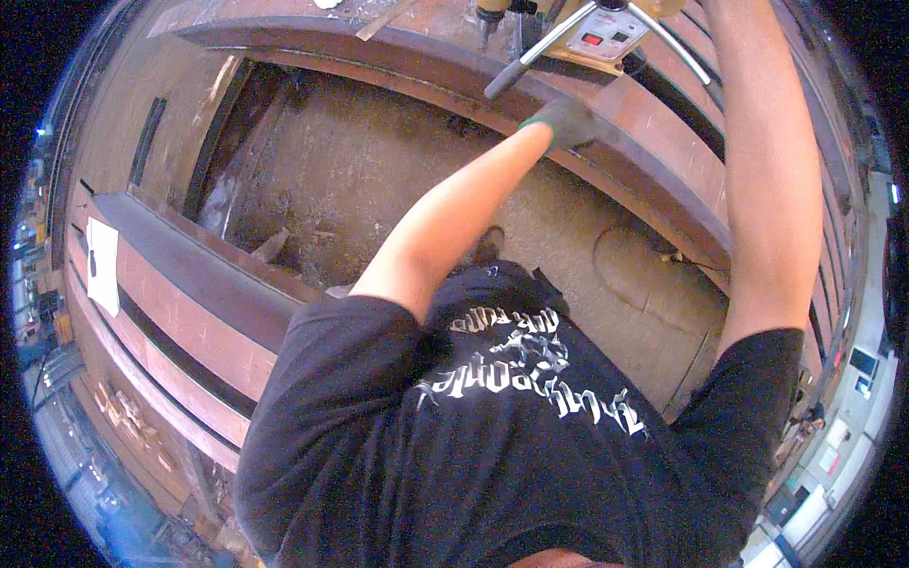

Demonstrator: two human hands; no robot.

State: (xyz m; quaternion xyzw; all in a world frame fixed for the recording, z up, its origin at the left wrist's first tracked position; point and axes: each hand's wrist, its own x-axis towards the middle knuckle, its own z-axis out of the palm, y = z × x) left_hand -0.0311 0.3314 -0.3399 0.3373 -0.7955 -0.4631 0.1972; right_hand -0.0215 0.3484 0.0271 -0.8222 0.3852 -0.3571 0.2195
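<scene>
Yellow machine [595, 43] stands on the steel beam [663, 175], apparently set up — no finished work visible. Gloved left hand [571, 123] by beam's edge, finger state indiscernible; right hand out of view.

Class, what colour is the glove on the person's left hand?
The glove is dark grey with a green edge; head view shows it best.
</scene>
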